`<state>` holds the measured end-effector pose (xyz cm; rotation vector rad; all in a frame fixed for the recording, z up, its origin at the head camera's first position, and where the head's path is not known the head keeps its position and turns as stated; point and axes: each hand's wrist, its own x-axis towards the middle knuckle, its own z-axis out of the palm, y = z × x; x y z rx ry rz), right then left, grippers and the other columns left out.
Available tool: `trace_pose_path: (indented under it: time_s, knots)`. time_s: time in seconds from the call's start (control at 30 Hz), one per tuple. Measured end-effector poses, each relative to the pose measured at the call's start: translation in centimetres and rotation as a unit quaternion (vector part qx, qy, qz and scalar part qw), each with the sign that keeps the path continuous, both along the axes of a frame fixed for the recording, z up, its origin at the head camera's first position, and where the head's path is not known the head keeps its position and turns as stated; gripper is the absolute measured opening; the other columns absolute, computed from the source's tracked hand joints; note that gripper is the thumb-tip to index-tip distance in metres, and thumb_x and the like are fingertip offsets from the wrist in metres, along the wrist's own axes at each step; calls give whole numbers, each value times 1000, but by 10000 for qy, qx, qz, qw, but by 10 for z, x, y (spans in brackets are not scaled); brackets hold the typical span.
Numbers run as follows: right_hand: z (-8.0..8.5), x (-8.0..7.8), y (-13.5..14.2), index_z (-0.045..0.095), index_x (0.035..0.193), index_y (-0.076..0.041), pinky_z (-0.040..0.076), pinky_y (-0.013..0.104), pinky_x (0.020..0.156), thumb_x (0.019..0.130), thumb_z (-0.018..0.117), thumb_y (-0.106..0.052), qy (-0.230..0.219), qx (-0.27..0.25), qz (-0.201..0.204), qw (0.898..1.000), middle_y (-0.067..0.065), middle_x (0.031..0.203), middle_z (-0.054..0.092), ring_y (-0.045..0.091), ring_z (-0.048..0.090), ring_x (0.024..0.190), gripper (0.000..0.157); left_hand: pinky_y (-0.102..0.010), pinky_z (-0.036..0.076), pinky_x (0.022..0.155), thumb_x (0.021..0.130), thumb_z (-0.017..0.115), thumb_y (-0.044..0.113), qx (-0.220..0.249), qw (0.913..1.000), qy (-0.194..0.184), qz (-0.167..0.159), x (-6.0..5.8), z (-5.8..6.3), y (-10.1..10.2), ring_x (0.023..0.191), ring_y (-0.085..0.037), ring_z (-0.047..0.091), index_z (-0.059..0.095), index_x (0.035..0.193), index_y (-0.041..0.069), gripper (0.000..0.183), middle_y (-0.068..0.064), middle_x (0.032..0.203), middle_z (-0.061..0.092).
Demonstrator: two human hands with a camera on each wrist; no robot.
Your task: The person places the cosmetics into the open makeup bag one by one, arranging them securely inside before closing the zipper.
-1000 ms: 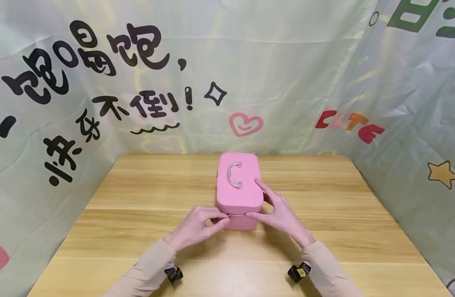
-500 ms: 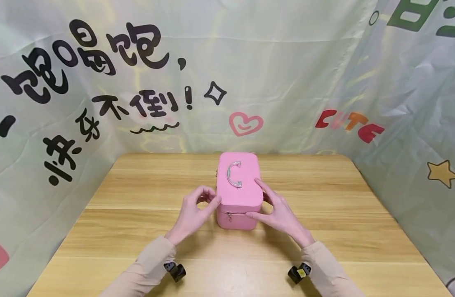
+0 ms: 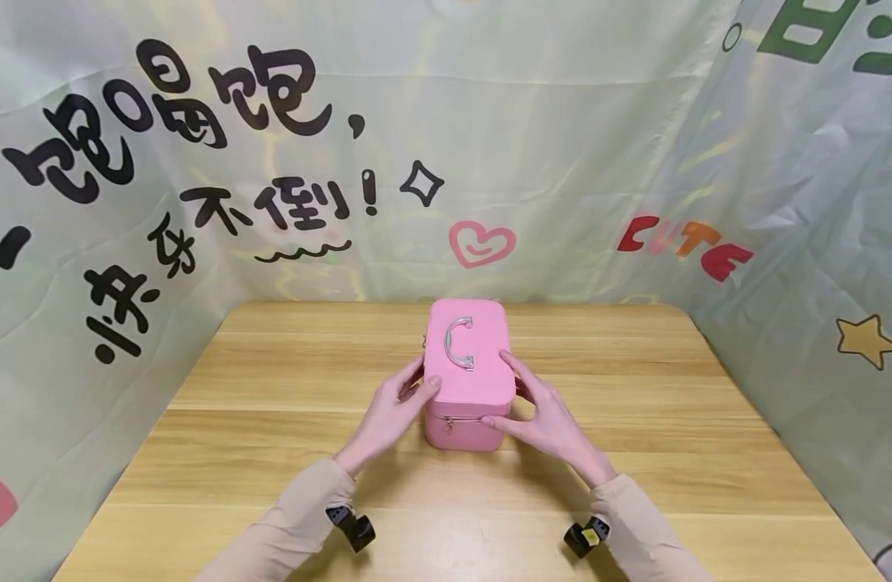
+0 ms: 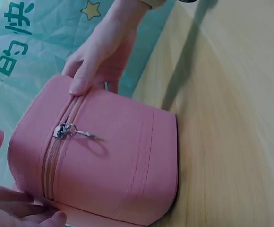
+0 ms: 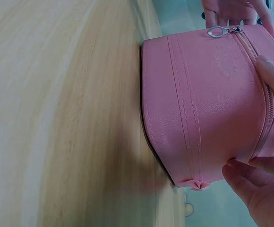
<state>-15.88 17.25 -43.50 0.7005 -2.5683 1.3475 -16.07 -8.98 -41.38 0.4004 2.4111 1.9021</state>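
Note:
A pink cosmetic case stands upright on the table with its lid down and a silver handle on top. My left hand holds its left side, thumb on the lid's edge and fingers along the wall. With thumb at the front seam and fingers at the right side, my right hand grips the near right corner. On the front hangs a metal zipper pull, touched by neither hand. A small pink bow-like trim shows low on the case's side in the right wrist view. The far side is hidden.
The wooden table ends at a printed cloth backdrop behind and at both sides. A small black wrist camera sits on each sleeve, the left and the right.
My left hand has let go of the zipper pull at the front and moved up and back to the case's left side. My right hand and the case have stayed in place.

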Motion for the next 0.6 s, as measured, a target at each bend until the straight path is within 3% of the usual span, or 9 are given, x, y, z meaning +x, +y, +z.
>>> trace_pose_path:
  time_s: [0.2, 0.33, 0.4, 0.5, 0.6]
  knots:
    - [-1, 0, -1, 31, 158, -25, 51, 46, 104, 79, 88, -27, -56, -16, 18, 10000, 19, 145, 57, 33, 62, 127, 98, -39, 45, 110, 98, 67, 28, -50, 9999, -101, 69, -3, -2, -4, 137, -32, 53, 44, 149, 1, 63, -20, 151, 50]
    - [-2, 2, 0, 30, 158, -24, 52, 48, 103, 79, 88, -25, -156, -194, 8, 9997, 15, 154, 48, 36, 59, 129, 98, -39, 46, 109, 96, 69, 26, 25, 9997, -216, 54, -2, 0, -6, 135, -33, 55, 46, 149, 2, 62, -20, 150, 51]
    - [-4, 4, 0, 31, 155, -17, 54, 48, 100, 78, 88, -22, -194, -369, -75, 9991, 14, 152, 46, 36, 59, 127, 96, -39, 47, 108, 96, 69, 26, 23, 9997, -233, 59, -2, 0, -6, 135, -34, 56, 47, 148, 3, 62, -20, 149, 52]
    - [-5, 10, 1, 46, 131, -4, 56, 40, 87, 77, 88, -17, -143, -522, -379, 9978, 12, 124, 57, 27, 61, 107, 70, -40, 48, 107, 96, 70, 26, 25, 9997, -236, 59, -1, 1, -7, 134, -35, 56, 47, 148, 3, 62, -21, 149, 52]
    - [-3, 18, 0, 57, 91, -5, 52, 28, 68, 80, 85, -18, -156, -228, -615, 9977, 3, 84, 59, 17, 56, 77, 33, -40, 49, 107, 96, 70, 26, 20, 9998, -196, 64, -2, 1, -7, 135, -35, 55, 48, 147, 3, 61, -21, 149, 52]
